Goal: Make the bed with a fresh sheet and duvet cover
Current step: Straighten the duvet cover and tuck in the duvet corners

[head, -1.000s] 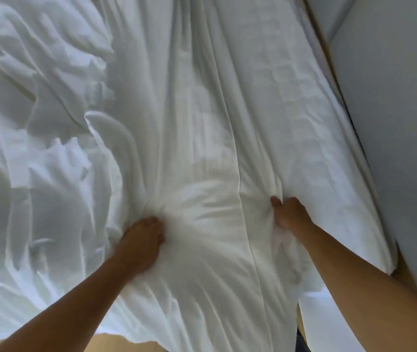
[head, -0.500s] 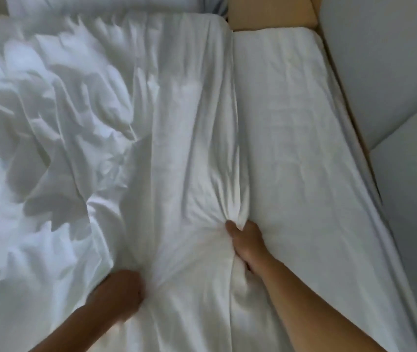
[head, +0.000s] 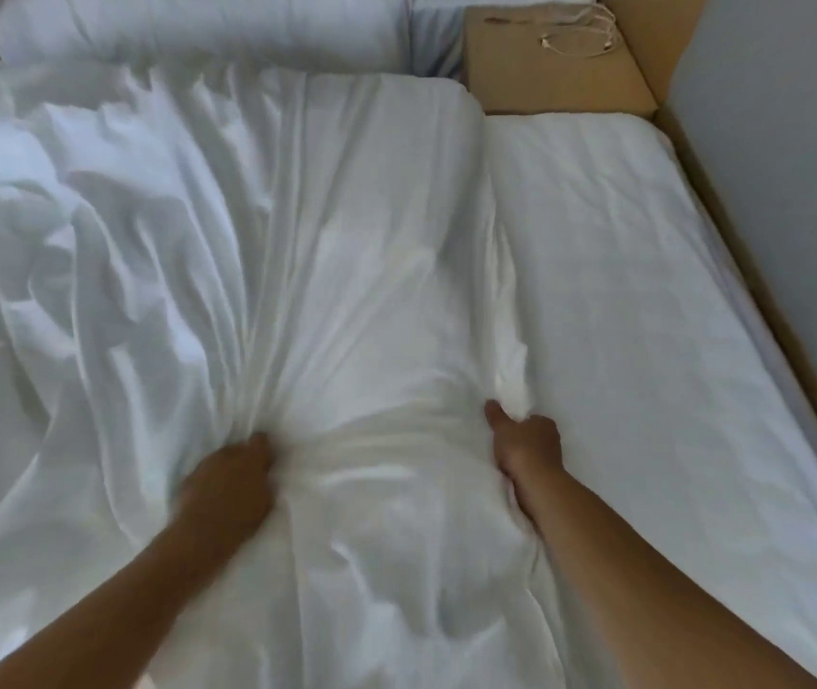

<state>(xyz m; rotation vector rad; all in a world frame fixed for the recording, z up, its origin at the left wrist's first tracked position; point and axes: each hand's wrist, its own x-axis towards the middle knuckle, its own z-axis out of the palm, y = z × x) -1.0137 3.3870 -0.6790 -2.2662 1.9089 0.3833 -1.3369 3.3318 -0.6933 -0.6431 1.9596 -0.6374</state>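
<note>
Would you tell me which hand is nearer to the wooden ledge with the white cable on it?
Right. The right hand grips the duvet almost straight below the wooden ledge in the picture; the left hand grips it farther off to the left.

Bedroom in a home. The bed [head: 595, 300], sheeted in white, carries a rumpled duvet [head: 187, 251]; pillows [head: 197, 27] lie at its head, a wooden ledge [head: 535, 87] (loose white cable [head: 578, 42] on top) adjoins its far right corner, and a plain wall [head: 784, 141] flanks its right side.
</note>
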